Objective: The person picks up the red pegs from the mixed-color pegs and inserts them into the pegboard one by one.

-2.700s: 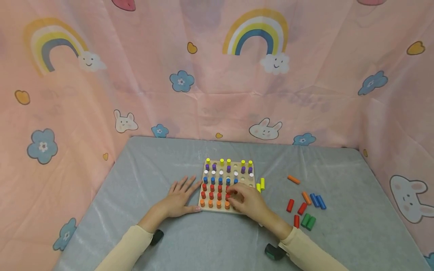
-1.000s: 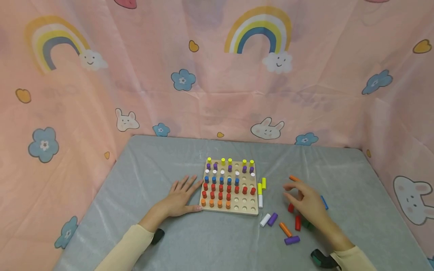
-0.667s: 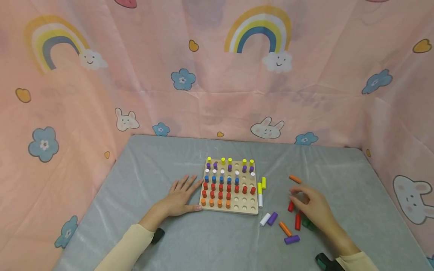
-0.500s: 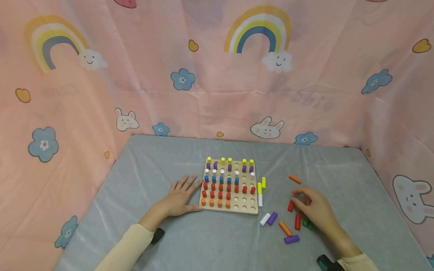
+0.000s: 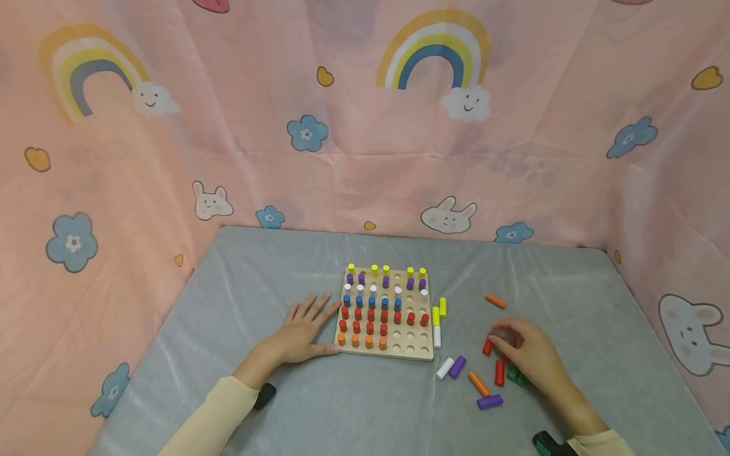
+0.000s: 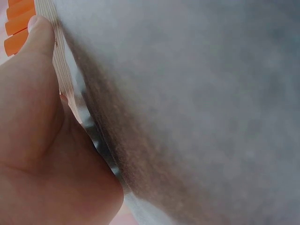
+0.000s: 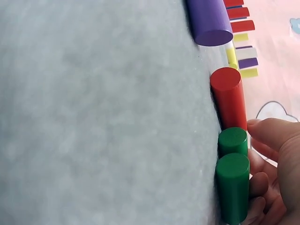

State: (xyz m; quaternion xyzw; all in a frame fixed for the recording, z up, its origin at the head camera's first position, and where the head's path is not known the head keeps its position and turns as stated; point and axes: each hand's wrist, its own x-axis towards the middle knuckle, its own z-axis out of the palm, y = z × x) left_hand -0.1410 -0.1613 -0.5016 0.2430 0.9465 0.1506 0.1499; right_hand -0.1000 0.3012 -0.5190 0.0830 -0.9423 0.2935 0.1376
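Note:
A wooden pegboard (image 5: 388,354) carries rows of coloured pegs, with some bare holes toward its right. My left hand (image 5: 302,332) lies spread on the cloth, its thumb against the board's near left corner; the left wrist view puts the thumb on the wooden edge beside orange pegs (image 6: 18,23). My right hand (image 5: 530,351) hovers low over the loose pegs with bent fingers, thumb and forefinger at the upper end of a red peg (image 5: 487,346). Whether they pinch a peg I cannot tell. In the right wrist view, two green pegs (image 7: 233,187) stand close by those fingers.
Right of the board lie yellow pegs (image 5: 443,307) and a white peg (image 5: 436,337). Nearer are another white peg (image 5: 445,368), purple pegs (image 5: 490,402), an orange peg (image 5: 478,384) and a red peg (image 5: 499,373). Another orange peg (image 5: 495,301) lies farther back.
My right hand has left the board, moved right to the loose pegs and settled low there. A further red peg stands in the board's upper red row. The left hand has stayed put.

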